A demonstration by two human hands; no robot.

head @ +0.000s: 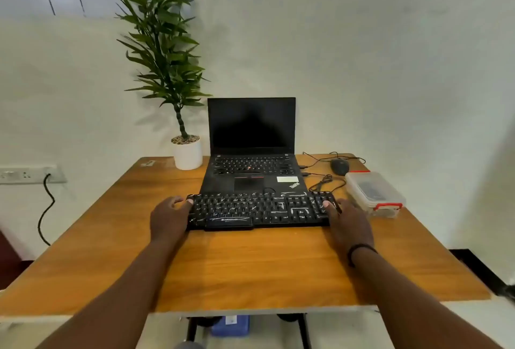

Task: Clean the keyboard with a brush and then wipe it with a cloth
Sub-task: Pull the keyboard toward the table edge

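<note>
While both hands flank it, the black keyboard (260, 209) lies flat on the wooden table (250, 265) before an open ThinkPad laptop (252, 153). Left hand (167, 219) and right hand (348, 223) seem to grip its ends with curled fingers. White specks litter its keys.
</note>
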